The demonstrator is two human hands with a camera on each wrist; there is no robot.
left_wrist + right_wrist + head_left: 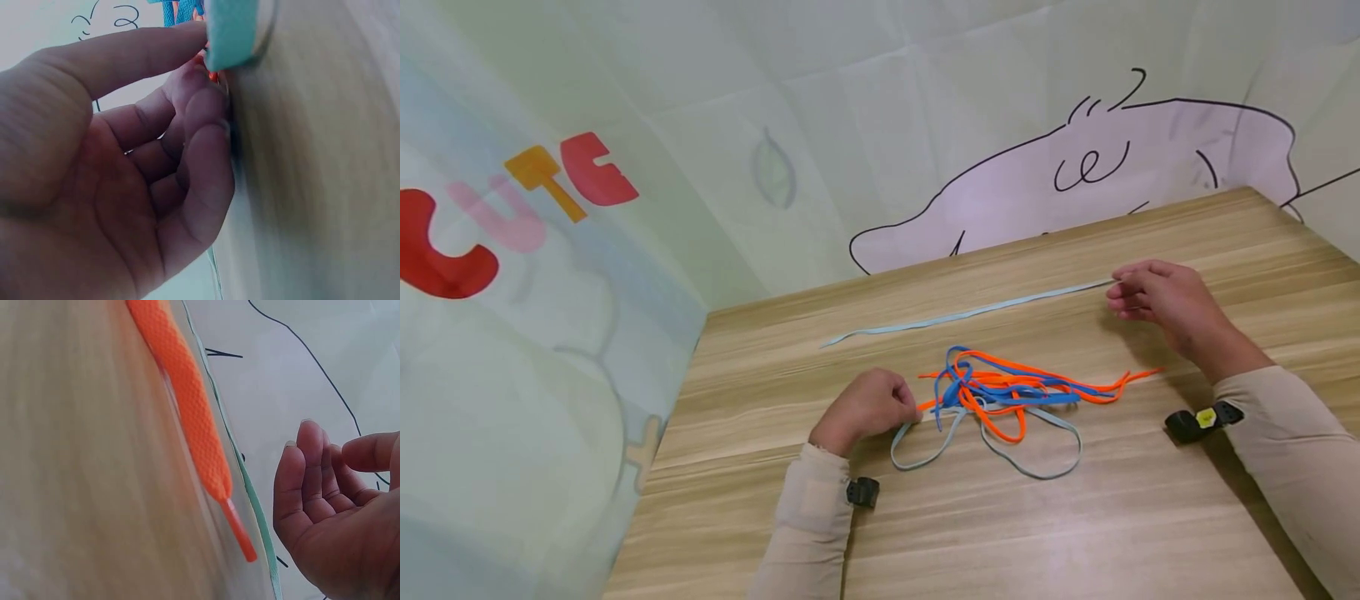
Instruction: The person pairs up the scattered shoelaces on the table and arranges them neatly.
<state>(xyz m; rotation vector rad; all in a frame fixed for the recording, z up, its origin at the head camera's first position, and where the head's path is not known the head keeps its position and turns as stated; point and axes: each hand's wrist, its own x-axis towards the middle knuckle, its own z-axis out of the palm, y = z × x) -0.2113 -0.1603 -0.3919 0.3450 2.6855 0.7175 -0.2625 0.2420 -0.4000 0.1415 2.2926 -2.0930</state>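
Shoelaces in orange, dark blue and light blue lie tangled on the wooden table. Beyond this tangle, one light blue shoelace (pixel 958 317) is stretched out nearly straight. My right hand (pixel 1167 302) is at its right end; in the right wrist view, the hand (pixel 337 506) has loosely bent fingers and a gap before the thumb, the lace passing beside it. My left hand (pixel 868 408) is at the left side of the tangle, bent fingertips by an orange shoelace (pixel 928 406) and a light blue loop (pixel 917 465). A light blue lace (pixel 231 34) partly hides its thumb tip, obscuring any pinch.
The wooden table (pixel 1000 533) meets a printed backdrop (pixel 820 108) along its far and left edges. A dark blue shoelace (pixel 1060 399) crosses the tangle. An orange lace tip (pixel 240 531) points toward the right side.
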